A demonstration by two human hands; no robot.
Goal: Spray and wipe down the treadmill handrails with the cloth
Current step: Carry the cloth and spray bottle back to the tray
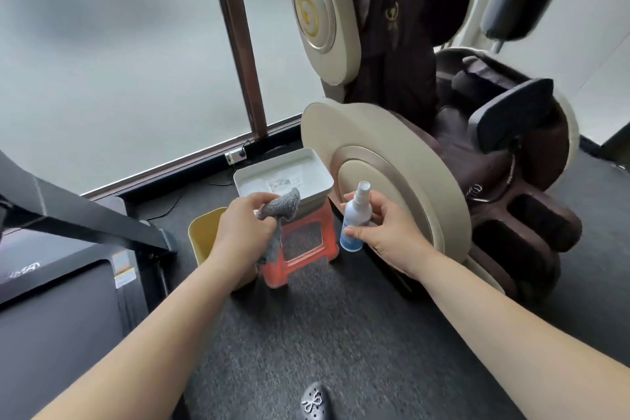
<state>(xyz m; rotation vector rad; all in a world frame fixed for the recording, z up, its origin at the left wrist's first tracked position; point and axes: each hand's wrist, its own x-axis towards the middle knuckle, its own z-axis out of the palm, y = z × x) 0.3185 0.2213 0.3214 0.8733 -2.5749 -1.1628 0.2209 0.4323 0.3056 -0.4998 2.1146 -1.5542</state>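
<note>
My left hand (pixel 243 232) grips a grey fluffy cloth (pixel 281 206), part of which hangs down below the fist. My right hand (pixel 387 232) holds a small white and blue spray bottle (pixel 356 220) upright, nozzle at the top. Both hands hover above an orange stool (pixel 306 249). The black treadmill (pixel 68 266) lies at the left, with its slanted frame bar (pixel 85 211) running down to the deck. No handrail top shows in this view.
A white tray (pixel 317 160) with a paper inside rests on the orange stool. A yellow bin (pixel 204 232) stands left of the stool. A large beige and brown massage chair (pixel 409 160) fills the right. Frosted windows stand behind. My black shoe (pixel 315 402) is on dark carpet.
</note>
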